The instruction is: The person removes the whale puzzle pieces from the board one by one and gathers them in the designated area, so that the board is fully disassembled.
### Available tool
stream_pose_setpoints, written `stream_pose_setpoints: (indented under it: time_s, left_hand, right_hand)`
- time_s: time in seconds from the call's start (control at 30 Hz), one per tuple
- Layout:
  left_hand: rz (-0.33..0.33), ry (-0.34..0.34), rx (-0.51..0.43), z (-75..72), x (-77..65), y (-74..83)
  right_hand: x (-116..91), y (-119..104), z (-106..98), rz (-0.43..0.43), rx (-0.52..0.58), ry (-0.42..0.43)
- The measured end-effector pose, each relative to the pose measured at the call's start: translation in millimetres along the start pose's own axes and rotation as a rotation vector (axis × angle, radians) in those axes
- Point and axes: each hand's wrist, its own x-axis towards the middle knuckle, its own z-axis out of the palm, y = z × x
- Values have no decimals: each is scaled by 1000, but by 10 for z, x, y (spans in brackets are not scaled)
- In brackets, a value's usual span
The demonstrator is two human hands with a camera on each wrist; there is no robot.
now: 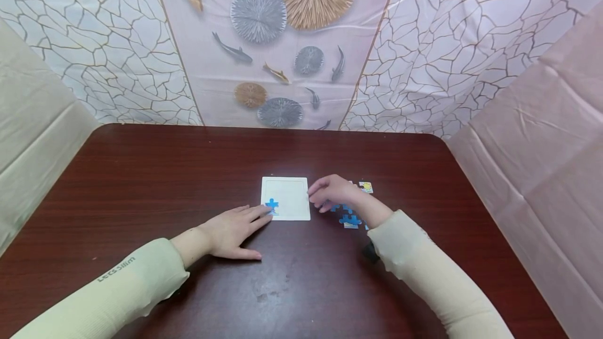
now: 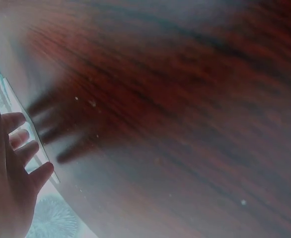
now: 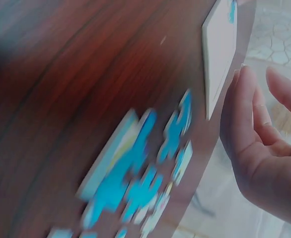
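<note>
A square white puzzle board (image 1: pixel 289 198) lies on the table with a blue jigsaw piece (image 1: pixel 271 203) in its near left corner. My left hand (image 1: pixel 233 232) is spread flat, its fingertips over that corner and at the piece, partly covering it. Just off the board's right edge is my right hand (image 1: pixel 335 192), fingers loosely bent. In the right wrist view, the thumb (image 3: pixel 284 91) stands apart from the fingers and nothing shows between them. Loose blue puzzle pieces (image 1: pixel 350 219) lie under and beside the right hand, some hidden by it.
Beyond the right hand, a piece with a yellow pattern (image 1: pixel 366 187) lies among the loose ones. Some pieces overlap in the right wrist view, such as a large blue piece (image 3: pixel 113 186). The dark wooden table (image 1: pixel 141 182) ends at a patterned curtain (image 1: pixel 278 67).
</note>
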Motion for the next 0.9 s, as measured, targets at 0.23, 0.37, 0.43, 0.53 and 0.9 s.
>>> stream_pose_setpoints:
  time_s: [0.23, 0.37, 0.43, 0.53, 0.9]
  left_hand:
    - [-11, -12, -17, -2, -48, -28]
    - [-23, -30, -28, 0, -91, -51]
    - [-22, -32, -26, -3, -108, -57]
    - [-26, -38, -18, -12, -128, -58]
    - [-27, -47, -10, -15, -132, -67]
  right_hand:
    - [194, -148, 258, 15, 85, -9]
    - [256, -175, 378, 8, 139, -16]
    - [281, -183, 426, 11, 153, -15]
    - [311, -205, 480, 19, 154, -12]
    - [340, -284, 609, 20, 141, -11]
